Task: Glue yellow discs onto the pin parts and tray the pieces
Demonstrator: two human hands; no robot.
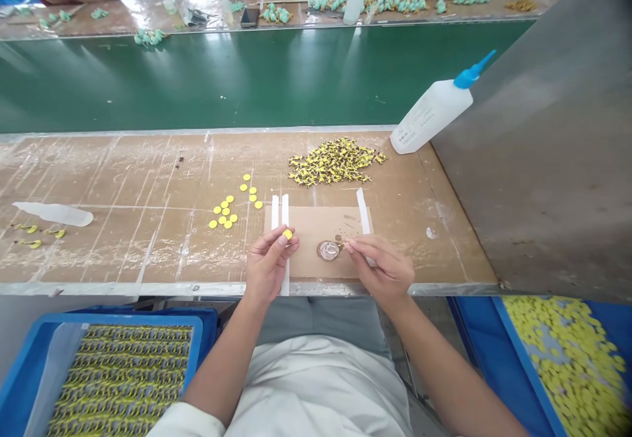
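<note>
Between the thumb and fingers of my left hand (pixel 269 262) is a yellow disc (pixel 287 233), held above the left part of a cardboard sheet (pixel 309 226) taped to the table. My right hand (pixel 380 266) pinches a small, thin piece (pixel 342 245) at its fingertips, by the right edge of a round blob of clear glue (pixel 328 250) on the cardboard. Loose yellow discs (pixel 226 212) lie to the left of the sheet. Behind it is a heap of small yellow and dark pieces (pixel 336 162).
A white bottle with a blue nozzle (pixel 432 118) leans by the metal panel (pixel 553 128) at right. A clear bottle (pixel 54 213) lies at far left near curved yellow pieces (pixel 30 244). Filled blue trays (pixel 197 338) flank my lap. People work beyond the green belt (pixel 197 81).
</note>
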